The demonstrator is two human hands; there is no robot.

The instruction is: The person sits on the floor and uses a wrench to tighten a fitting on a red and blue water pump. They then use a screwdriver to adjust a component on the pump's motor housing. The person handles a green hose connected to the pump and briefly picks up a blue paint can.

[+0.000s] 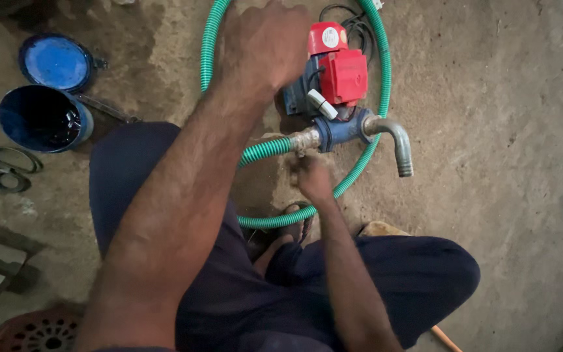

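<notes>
- Left hand [265, 45], closed in a fist, rests on the red-and-blue water pump [333, 78].
- Right hand [311, 176], blurred, pinches the metal coupling [304, 139] joining the green hose [265, 150].

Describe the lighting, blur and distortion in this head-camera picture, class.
Head view: dim, flat light, corners darkened; the right hand by the hose joint is motion-blurred; the left hand looms large, stretched by the wide lens; the red pump stays fairly sharp.
</notes>
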